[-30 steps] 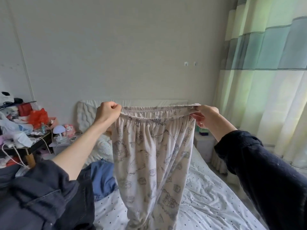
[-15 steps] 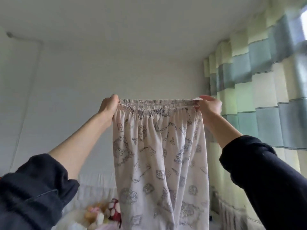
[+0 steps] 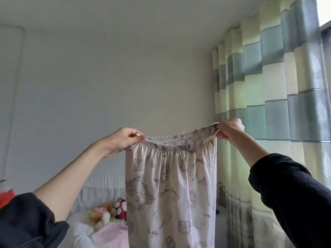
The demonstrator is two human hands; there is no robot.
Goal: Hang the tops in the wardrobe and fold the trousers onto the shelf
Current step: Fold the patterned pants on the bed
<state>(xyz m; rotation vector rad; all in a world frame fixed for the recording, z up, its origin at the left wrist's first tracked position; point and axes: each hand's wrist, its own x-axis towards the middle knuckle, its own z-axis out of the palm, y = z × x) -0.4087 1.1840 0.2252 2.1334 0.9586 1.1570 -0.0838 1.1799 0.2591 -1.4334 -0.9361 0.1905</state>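
White pyjama trousers (image 3: 170, 190) with a grey cartoon print hang in the air in front of me, legs running down out of view. My left hand (image 3: 123, 138) pinches the left end of the elastic waistband. My right hand (image 3: 229, 128) grips the right end, a little higher, so the waistband sags in the middle. No wardrobe or shelf is in view.
A plain wall fills the background. Striped green and grey curtains (image 3: 268, 86) hang on the right. Low at the back are a white headboard (image 3: 100, 192), plush toys (image 3: 111, 212) and a pink cloth (image 3: 114, 235).
The view has tilted up from the bed to the wall and ceiling. Both hands lifted the trousers; the waistband now sags and slants up to the right.
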